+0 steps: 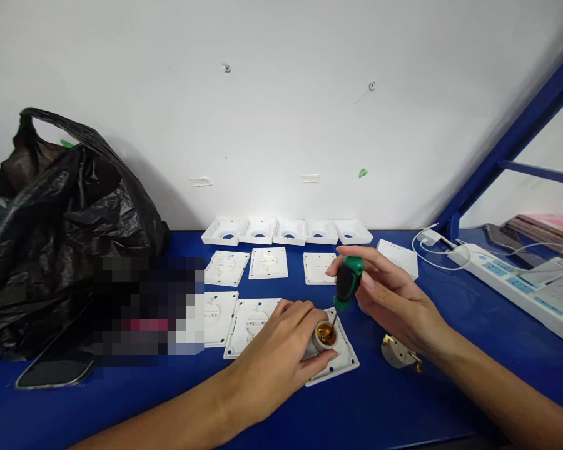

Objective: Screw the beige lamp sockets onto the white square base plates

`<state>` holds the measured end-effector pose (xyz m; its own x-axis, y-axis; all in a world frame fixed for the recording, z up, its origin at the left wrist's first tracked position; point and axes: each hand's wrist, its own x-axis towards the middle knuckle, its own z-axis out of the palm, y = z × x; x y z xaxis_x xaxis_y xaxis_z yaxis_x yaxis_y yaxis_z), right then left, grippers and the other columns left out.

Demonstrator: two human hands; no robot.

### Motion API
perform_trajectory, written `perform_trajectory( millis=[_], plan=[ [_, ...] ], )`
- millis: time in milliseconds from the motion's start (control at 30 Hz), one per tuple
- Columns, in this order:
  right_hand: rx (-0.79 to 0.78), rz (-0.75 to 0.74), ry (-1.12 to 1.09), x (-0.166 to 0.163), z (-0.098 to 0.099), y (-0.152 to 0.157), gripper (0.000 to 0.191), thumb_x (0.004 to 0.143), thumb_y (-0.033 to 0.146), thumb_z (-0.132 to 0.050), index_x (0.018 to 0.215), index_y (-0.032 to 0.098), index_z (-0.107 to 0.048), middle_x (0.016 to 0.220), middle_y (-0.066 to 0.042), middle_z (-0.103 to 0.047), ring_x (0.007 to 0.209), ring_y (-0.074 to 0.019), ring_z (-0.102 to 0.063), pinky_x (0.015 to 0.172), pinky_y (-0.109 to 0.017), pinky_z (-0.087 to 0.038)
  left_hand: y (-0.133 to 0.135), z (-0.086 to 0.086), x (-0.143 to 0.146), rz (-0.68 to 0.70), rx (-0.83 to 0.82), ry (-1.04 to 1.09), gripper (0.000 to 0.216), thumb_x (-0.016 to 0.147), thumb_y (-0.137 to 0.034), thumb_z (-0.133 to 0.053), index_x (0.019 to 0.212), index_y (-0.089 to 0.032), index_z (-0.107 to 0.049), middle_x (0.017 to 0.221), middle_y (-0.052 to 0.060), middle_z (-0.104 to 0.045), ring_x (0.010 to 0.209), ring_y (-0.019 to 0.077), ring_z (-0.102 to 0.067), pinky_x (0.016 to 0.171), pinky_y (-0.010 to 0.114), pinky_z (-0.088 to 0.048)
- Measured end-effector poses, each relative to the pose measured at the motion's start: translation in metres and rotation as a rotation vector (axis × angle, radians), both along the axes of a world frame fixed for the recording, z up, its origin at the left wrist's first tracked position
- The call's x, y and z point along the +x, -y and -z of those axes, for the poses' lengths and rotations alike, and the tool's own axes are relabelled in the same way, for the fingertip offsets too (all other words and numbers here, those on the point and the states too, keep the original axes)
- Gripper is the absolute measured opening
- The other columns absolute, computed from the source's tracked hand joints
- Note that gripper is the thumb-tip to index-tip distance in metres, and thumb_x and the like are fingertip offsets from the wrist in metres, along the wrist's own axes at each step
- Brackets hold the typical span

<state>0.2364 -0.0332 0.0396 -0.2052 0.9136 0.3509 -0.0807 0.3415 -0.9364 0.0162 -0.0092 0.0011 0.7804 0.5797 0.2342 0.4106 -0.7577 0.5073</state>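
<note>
My left hand (286, 350) is closed around a round lamp socket (326, 334) with a brass-coloured inside, steadying it on a square white plate (343, 357). In my right hand (394, 297) is a short screwdriver (348, 281) with a green and black handle, gripped between thumb and fingers. Its shaft slants down into the socket's opening; whether the tip sits in a screw cannot be made out. Just below my right hand lies a round white part with brass tabs (398, 354) on the blue table (380, 406).
More square white plates (268, 262) lie behind and left of my hands. Several white box covers with round holes (289, 232) line the wall. A black plastic bag (75, 231) and a phone (56, 369) are left; a power strip (520, 281) with cables is right.
</note>
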Motion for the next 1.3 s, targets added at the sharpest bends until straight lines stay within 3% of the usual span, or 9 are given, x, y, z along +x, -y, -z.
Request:
perform_trajectory(
  millis=[100,267,567,800,900,1000,1133,1300],
  plan=[
    [0.022,0.050,-0.024,-0.0006,-0.0010,0.0001,0.023,0.102,0.039,-0.069,0.125,0.041,-0.074,0.119,-0.001,-0.068,0.104,-0.0165,-0.063,0.088,-0.027,-0.055,-0.0001,-0.0003,-0.0004,0.009,0.008,-0.004,0.025,0.098,-0.027,-0.079,0.116,-0.017,-0.063,0.109,0.005,-0.067,0.100,0.0277,-0.059,0.091,0.043,-0.052],
    [0.003,-0.029,-0.043,-0.0004,-0.0013,0.0021,0.026,0.103,0.040,-0.067,0.129,0.040,-0.073,0.120,-0.003,-0.068,0.112,-0.0188,-0.063,0.095,-0.031,-0.054,0.0007,-0.0016,-0.0005,0.017,0.003,-0.003,0.025,0.099,-0.026,-0.078,0.116,-0.017,-0.063,0.108,0.005,-0.066,0.098,0.0269,-0.058,0.091,0.043,-0.051],
    [0.021,-0.056,-0.061,-0.0003,0.0003,0.0013,0.025,0.100,0.037,-0.073,0.125,0.039,-0.074,0.117,-0.001,-0.063,0.105,-0.0147,-0.059,0.090,-0.024,-0.053,0.0015,-0.0047,0.0011,0.030,0.002,0.007,0.020,0.098,-0.022,-0.077,0.111,-0.017,-0.064,0.104,0.004,-0.066,0.096,0.0261,-0.059,0.092,0.044,-0.050],
    [0.013,-0.108,-0.075,0.0012,-0.0008,0.0019,0.026,0.101,0.034,-0.072,0.127,0.039,-0.072,0.116,-0.001,-0.062,0.105,-0.0141,-0.058,0.089,-0.023,-0.052,0.0026,-0.0044,0.0000,0.039,0.018,0.033,0.020,0.095,-0.019,-0.078,0.109,-0.018,-0.063,0.102,0.003,-0.066,0.093,0.0247,-0.060,0.091,0.042,-0.050],
    [-0.024,-0.166,-0.066,0.0008,-0.0021,0.0038,0.030,0.106,0.035,-0.063,0.135,0.039,-0.069,0.119,-0.003,-0.065,0.110,-0.0155,-0.060,0.092,-0.026,-0.052,0.0025,-0.0036,0.0001,0.040,0.027,0.038,0.020,0.095,-0.020,-0.079,0.107,-0.019,-0.063,0.101,0.003,-0.066,0.093,0.0248,-0.060,0.089,0.041,-0.050],
    [0.016,-0.111,-0.068,-0.0003,-0.0030,0.0054,0.027,0.102,0.035,-0.070,0.129,0.038,-0.072,0.117,-0.002,-0.064,0.109,-0.0157,-0.059,0.090,-0.026,-0.051,0.0021,-0.0037,0.0008,0.037,0.035,0.038,0.020,0.095,-0.020,-0.078,0.107,-0.019,-0.063,0.101,0.003,-0.066,0.092,0.0243,-0.059,0.090,0.041,-0.050],
    [-0.028,-0.137,-0.064,-0.0004,-0.0033,0.0072,0.028,0.107,0.038,-0.063,0.133,0.040,-0.070,0.118,-0.002,-0.066,0.108,-0.0155,-0.061,0.092,-0.027,-0.051,0.0020,-0.0036,0.0015,0.041,0.034,0.029,0.019,0.095,-0.020,-0.078,0.106,-0.018,-0.063,0.100,0.003,-0.066,0.093,0.0252,-0.059,0.090,0.042,-0.051],
    [-0.030,-0.117,-0.072,-0.0004,-0.0029,0.0060,0.028,0.104,0.037,-0.067,0.132,0.039,-0.071,0.116,-0.001,-0.066,0.106,-0.0141,-0.060,0.091,-0.024,-0.051,0.0019,-0.0039,0.0006,0.047,0.036,0.031,0.019,0.094,-0.018,-0.078,0.106,-0.018,-0.063,0.100,0.004,-0.066,0.093,0.0250,-0.059,0.090,0.042,-0.051]
  ],
)
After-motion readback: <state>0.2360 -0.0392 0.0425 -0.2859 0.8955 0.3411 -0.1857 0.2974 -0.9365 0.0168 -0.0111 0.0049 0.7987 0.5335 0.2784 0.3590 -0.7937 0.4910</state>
